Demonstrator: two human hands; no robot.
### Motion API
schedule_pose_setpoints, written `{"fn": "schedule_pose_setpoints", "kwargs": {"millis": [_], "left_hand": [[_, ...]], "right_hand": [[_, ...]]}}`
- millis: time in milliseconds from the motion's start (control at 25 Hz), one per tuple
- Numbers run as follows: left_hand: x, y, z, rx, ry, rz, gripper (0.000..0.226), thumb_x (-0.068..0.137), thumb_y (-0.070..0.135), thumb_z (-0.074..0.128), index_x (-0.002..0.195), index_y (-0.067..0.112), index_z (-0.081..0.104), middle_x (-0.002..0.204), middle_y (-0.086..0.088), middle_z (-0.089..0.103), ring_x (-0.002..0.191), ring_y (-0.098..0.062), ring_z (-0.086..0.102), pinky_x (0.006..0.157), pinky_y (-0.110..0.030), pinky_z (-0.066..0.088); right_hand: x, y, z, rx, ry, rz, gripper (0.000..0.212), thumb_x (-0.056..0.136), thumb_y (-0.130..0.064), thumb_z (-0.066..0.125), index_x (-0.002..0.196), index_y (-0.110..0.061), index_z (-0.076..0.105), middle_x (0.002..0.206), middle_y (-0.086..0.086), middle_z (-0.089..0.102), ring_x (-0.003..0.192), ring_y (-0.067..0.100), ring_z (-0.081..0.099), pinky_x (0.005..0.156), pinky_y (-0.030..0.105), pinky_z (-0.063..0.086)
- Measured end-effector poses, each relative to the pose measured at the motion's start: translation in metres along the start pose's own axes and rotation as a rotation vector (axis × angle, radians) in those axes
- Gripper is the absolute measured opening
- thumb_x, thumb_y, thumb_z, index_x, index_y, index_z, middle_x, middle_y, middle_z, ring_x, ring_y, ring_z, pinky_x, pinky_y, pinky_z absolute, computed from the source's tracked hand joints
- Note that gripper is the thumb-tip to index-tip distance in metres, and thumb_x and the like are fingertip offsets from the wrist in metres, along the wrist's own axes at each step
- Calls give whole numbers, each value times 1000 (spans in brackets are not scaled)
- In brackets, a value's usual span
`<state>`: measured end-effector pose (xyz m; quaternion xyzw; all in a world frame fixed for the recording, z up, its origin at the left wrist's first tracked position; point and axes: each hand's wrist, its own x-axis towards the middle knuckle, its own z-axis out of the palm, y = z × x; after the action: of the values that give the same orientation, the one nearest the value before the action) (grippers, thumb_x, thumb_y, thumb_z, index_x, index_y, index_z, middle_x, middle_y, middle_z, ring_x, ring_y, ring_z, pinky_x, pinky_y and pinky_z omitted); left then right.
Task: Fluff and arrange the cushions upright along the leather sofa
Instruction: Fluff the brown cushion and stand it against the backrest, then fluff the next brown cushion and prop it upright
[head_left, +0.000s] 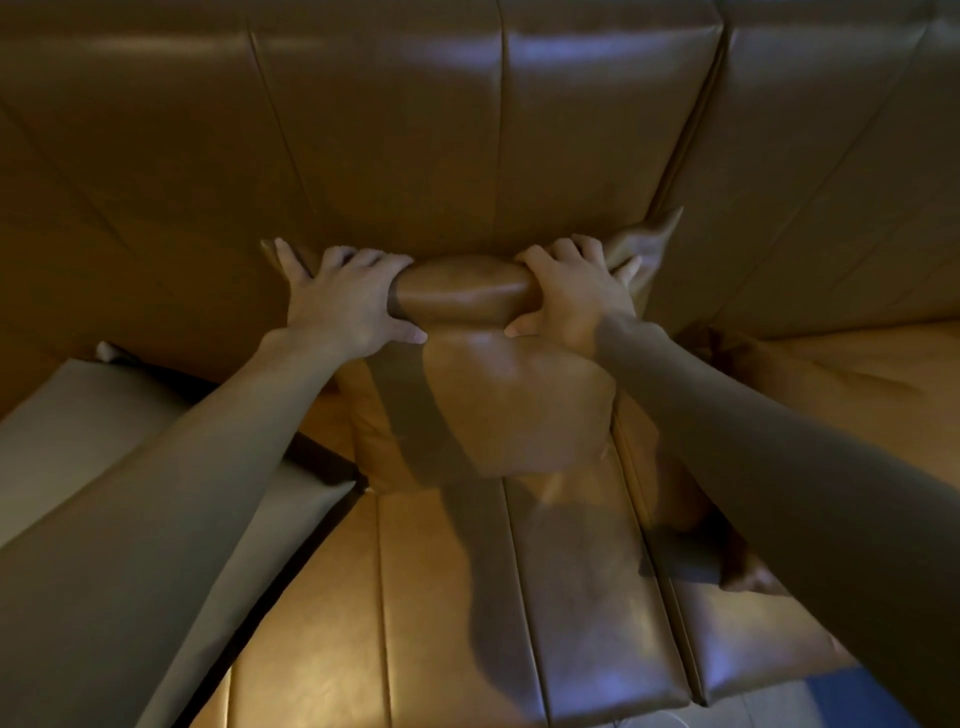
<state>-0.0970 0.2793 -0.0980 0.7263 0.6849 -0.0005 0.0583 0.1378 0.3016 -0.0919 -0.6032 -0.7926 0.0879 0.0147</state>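
My left hand, right hand squeezing cushion top edge; soft, slick leather, grip corners.

Blue floor covering shows far below the right hand, toward the person and slightly right. A paler grey strip of floor sits just beside it, on its left edge.

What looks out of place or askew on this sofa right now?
The grey cushion lies flat at the left instead of upright. The brown cushion stands against the backrest, its top edge squeezed by the left hand and right hand.
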Motion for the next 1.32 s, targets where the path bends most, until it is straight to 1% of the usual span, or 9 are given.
{"fn": "schedule_pose_setpoints", "kwargs": {"millis": [120,320,480,600,760,880,1000,1080,1320], "left_hand": [[12,-6,1,9,-74,-25,96,67,76,63,147,40,23,156,3,29,147,-31,12,106,-76,-9],[28,-9,-5,6,-162,-88,117,50,100,26,147,36,22,155,-5,26,144,-38,13,106,-74,-10],[29,-2,1,14,-92,-116,109,56,96,36,143,32,27,149,-9,32,141,-39,18,109,-74,-5],[31,8,-10,-26,-209,-196,110,60,91,45,147,27,22,154,-14,23,144,-40,12,111,-70,-4],[22,64,-16,-263,101,-38,66,86,61,52,140,26,38,146,-8,35,138,-33,23,112,-54,19],[17,139,-5,-473,318,139,29,91,39,53,116,26,59,115,-1,59,114,-28,49,93,-40,41],[11,216,31,-677,25,142,7,90,36,55,87,34,61,80,18,60,88,-18,62,72,-31,45],[10,260,67,-768,-242,98,10,91,38,56,84,33,61,78,16,61,89,-20,65,76,-34,51],[-1,360,166,-890,-868,-158,62,88,46,63,139,19,42,137,-7,52,121,-25,53,88,-38,47]], "right_hand": [[5,6,7,31,30,-13,87,74,-53,71,146,-28,28,155,5,25,147,30,0,104,78,-1],[12,15,15,65,47,-13,105,69,-63,69,151,-25,16,160,3,12,148,25,-8,108,73,-4],[13,14,12,67,25,-22,105,69,-66,67,151,-26,15,161,4,9,148,26,-9,110,72,-3],[-5,23,6,212,179,45,95,78,-71,55,151,-22,20,161,8,13,148,28,-2,116,58,6],[-36,67,-3,404,473,330,60,94,-52,45,139,-13,38,148,14,36,138,33,26,109,46,31],[-58,128,6,355,359,512,46,97,-35,48,136,-12,43,141,14,42,132,32,33,104,44,36],[-88,200,27,383,185,630,40,96,-34,47,131,-14,45,137,13,45,130,33,34,102,47,37],[-108,245,46,408,70,682,44,95,-35,47,134,-15,42,140,12,41,131,34,32,105,51,36],[-131,311,96,353,-145,850,89,82,-59,61,150,-23,17,163,-1,-3,147,33,-15,101,79,8]]}}
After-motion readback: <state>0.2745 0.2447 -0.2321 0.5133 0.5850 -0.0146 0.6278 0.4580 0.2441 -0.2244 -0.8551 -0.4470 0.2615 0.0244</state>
